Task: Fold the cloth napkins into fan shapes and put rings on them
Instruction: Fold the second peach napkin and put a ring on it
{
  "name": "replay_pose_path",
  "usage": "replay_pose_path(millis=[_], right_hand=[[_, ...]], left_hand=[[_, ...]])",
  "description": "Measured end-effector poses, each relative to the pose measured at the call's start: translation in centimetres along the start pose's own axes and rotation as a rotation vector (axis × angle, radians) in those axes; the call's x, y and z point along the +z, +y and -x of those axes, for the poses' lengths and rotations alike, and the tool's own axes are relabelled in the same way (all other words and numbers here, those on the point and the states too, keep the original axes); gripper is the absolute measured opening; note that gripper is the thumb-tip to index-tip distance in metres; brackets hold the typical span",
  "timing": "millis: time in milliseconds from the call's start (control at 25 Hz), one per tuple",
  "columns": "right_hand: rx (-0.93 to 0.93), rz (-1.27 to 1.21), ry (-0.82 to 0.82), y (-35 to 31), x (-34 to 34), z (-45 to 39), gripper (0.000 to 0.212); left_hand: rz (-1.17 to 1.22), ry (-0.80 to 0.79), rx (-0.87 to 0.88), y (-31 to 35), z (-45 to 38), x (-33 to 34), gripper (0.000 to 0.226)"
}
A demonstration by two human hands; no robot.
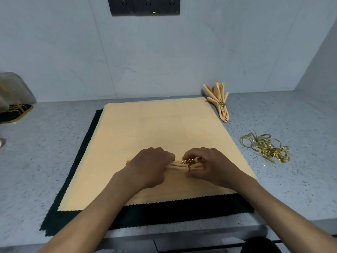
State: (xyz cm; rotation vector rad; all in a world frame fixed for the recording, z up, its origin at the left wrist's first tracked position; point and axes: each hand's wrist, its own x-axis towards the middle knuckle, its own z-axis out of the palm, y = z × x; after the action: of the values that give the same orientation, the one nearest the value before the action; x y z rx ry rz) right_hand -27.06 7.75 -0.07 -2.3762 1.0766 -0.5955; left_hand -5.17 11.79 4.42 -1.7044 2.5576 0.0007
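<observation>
Fingers (169, 156) of the left hand (147, 167) curl around a pleated peach napkin (177, 166); the right hand (209, 166) pinches the gold leaf ring (188, 162) encircling it. The bundle lies horizontally over a flat peach napkin (155, 128) on the worktop (45, 152). A finished fan napkin (219, 101) and spare rings (268, 147) lie to the right.

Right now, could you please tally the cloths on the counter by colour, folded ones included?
Peach, flat napkin: 1
Peach, folded: 2, the ringed fan by the wall, and the pleated napkin held by the left hand and right hand, a gold ring around it
Dark green cloth underneath: at least 1; layers cannot be told apart
Total: at least 4
</observation>
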Motion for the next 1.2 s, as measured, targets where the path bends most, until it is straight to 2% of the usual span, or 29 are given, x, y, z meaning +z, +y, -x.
replay_pose_path(millis=[200,320,560,640,800,920,1120,1200], right_hand=[[-0.050,-0.142,0.025,-1.0,1.1,-0.4,0.043],[-0.027,-0.064,0.042,0.2,1.4,0.4,0.047],[0.019,-0.039,0.112,1.5,1.8,0.4,0.014],[-0.020,-0.024,0.134,1.7,2.1,0.2,0.011],[-0.065,-0.013,0.170,1.8,2.5,0.2,0.014],[-0.025,-0.042,0.174,1.7,2.4,0.4,0.012],[0.065,-0.014,0.154,0.5,2.3,0.9,0.003],[0.151,-0.007,0.141,-0.5,2.3,1.6,0.010]], left_hand=[[0.081,-0.029,0.012,-0.8,-0.1,-0.2,0.030],[0.065,-0.055,0.011,-0.8,0.2,0.0,0.035],[-0.026,-0.052,0.015,-0.2,-0.3,0.0,0.036],[-0.100,-0.032,0.050,1.6,-1.1,0.9,0.050],[-0.047,0.061,0.066,3.1,-2.7,1.5,0.035],[0.009,0.045,0.092,2.3,-2.6,1.4,0.034],[-0.214,0.016,0.196,2.2,-2.6,0.8,0.028],[-0.321,0.017,0.233,2.1,-2.9,0.5,0.021]])
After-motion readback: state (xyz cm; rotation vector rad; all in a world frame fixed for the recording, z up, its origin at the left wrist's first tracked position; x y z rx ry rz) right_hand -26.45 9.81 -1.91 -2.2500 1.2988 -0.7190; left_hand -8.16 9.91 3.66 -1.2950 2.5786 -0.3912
